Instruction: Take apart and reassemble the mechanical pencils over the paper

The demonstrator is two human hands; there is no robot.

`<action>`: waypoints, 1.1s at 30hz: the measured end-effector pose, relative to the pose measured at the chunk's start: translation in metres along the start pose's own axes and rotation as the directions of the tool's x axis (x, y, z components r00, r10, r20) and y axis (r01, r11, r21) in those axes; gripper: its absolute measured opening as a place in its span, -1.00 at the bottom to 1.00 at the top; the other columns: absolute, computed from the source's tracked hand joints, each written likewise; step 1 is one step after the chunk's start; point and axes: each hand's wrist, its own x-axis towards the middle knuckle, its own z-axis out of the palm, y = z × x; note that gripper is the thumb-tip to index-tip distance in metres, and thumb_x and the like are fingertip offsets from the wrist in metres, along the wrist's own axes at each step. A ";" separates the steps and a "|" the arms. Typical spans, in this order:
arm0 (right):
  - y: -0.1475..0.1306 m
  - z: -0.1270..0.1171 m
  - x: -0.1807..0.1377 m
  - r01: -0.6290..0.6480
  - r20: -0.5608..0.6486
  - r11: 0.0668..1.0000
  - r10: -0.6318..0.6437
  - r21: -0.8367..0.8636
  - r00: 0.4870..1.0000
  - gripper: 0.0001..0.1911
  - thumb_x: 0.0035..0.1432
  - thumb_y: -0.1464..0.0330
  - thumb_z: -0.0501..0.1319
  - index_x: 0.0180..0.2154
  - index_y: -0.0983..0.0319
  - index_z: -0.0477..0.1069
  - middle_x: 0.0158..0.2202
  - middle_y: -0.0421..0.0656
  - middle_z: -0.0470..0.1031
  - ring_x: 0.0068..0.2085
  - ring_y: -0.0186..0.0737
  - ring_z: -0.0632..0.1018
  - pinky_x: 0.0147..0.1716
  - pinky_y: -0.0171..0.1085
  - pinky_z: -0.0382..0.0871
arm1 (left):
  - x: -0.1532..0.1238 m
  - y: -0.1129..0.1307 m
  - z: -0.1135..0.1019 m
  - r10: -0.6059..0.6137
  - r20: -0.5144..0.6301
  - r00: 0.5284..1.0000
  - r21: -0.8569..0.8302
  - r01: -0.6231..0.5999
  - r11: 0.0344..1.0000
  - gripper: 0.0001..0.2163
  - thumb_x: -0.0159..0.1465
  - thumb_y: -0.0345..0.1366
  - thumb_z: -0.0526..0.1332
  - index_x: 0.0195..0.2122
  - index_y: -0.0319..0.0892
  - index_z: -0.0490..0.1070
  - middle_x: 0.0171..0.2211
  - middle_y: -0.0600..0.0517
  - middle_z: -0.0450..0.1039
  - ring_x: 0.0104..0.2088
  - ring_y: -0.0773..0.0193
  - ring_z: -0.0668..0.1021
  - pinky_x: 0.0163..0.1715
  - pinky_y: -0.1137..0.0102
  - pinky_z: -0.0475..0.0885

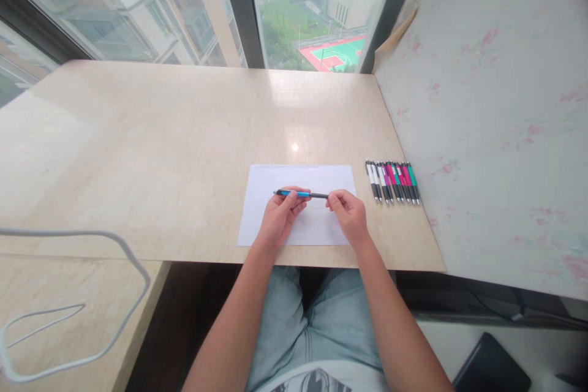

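Note:
Both of my hands hold a blue and black pen [299, 194] level above a white sheet of paper [298, 202] on the beige table [160, 147]. My left hand [280, 217] is closed round the blue barrel. My right hand [349, 214] pinches the dark right end of the pen. A row of several pens [392, 182], white, pink and green, lies side by side on the table just right of the paper.
A window runs along the far edge of the table. A wall with pale flowered paper [496, 110] stands at the right. A white cable [78, 294] loops over a lower surface at the left. A dark object [491, 367] lies on the floor at lower right.

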 end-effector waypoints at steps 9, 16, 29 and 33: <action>0.004 0.002 0.002 -0.049 -0.046 0.999 0.048 -0.021 0.998 -0.57 0.32 0.07 0.13 -0.49 0.19 0.40 -0.59 -0.25 0.37 -0.52 -0.30 0.39 -0.46 -0.28 0.26 | -0.001 0.000 0.001 0.001 0.005 1.000 0.010 -0.001 1.000 -0.78 0.20 -0.20 0.40 -0.21 -0.20 0.54 -0.16 -0.06 0.61 -0.17 0.26 0.63 -0.15 0.40 0.48; 0.003 0.000 0.000 -0.018 -0.032 1.000 0.017 -0.019 0.999 -0.67 0.30 0.13 0.17 -0.41 0.20 0.46 -0.49 -0.21 0.47 -0.43 -0.26 0.47 -0.39 -0.27 0.33 | 0.000 0.000 0.001 0.002 0.002 1.000 -0.010 -0.002 1.000 -0.80 0.21 -0.22 0.39 -0.21 -0.22 0.53 -0.15 -0.08 0.61 -0.19 0.28 0.63 -0.15 0.40 0.48; 0.002 0.003 0.001 -0.014 -0.020 0.998 0.013 -0.062 1.000 -0.69 0.31 0.14 0.15 -0.36 0.19 0.51 -0.48 -0.18 0.53 -0.43 -0.23 0.53 -0.36 -0.23 0.42 | 0.002 -0.002 -0.002 0.007 0.013 1.000 0.003 -0.007 1.000 -0.79 0.22 -0.22 0.38 -0.19 -0.20 0.52 -0.13 -0.09 0.61 -0.16 0.25 0.63 -0.12 0.38 0.48; 0.003 0.004 -0.001 -0.017 -0.022 1.000 0.017 0.023 1.000 -0.76 0.26 0.18 0.23 -0.14 0.18 0.52 -0.35 -0.14 0.59 -0.33 -0.18 0.60 -0.32 -0.22 0.45 | 0.001 -0.002 -0.001 0.009 0.010 1.000 -0.002 -0.008 1.000 -0.81 0.23 -0.22 0.38 -0.19 -0.19 0.53 -0.13 -0.07 0.62 -0.16 0.27 0.63 -0.11 0.39 0.47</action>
